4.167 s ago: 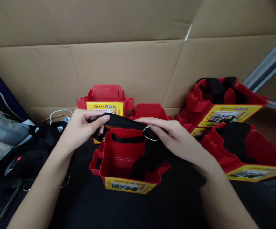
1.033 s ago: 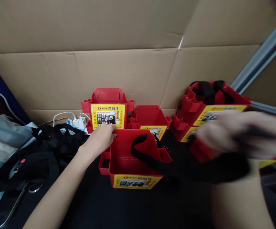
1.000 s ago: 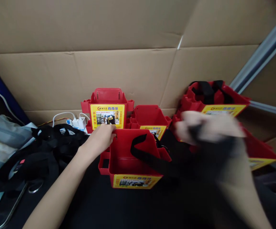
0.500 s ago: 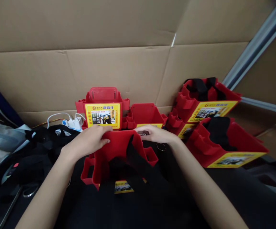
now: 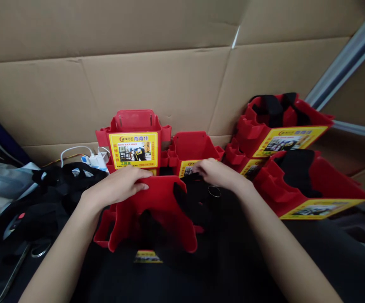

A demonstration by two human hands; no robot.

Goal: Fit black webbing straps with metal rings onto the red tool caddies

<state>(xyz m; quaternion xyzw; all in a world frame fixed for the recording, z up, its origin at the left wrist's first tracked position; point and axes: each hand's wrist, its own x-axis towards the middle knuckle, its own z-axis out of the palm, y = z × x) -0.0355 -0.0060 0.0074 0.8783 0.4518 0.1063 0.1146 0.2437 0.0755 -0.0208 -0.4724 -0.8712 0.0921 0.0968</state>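
Note:
A red plastic box (image 5: 157, 214) with a yellow label lies tipped toward me on the black surface. My left hand (image 5: 115, 187) grips its far rim, fingers curled over the edge. My right hand (image 5: 218, 173) is closed on the black strap (image 5: 191, 200) at the box's right side, just above a metal ring (image 5: 214, 191) on that strap. The strap runs down across the box's wall.
More red boxes stand behind: one (image 5: 134, 143) with its label facing me, a smaller one (image 5: 191, 149), and several at the right (image 5: 283, 126) holding black straps. A pile of black straps (image 5: 52, 189) and a white charger (image 5: 97, 160) lie left. Cardboard walls (image 5: 157, 84) close the back.
My right hand swung back from the right with the strap and settled at the box's right side. The box has tipped further toward me under my left hand.

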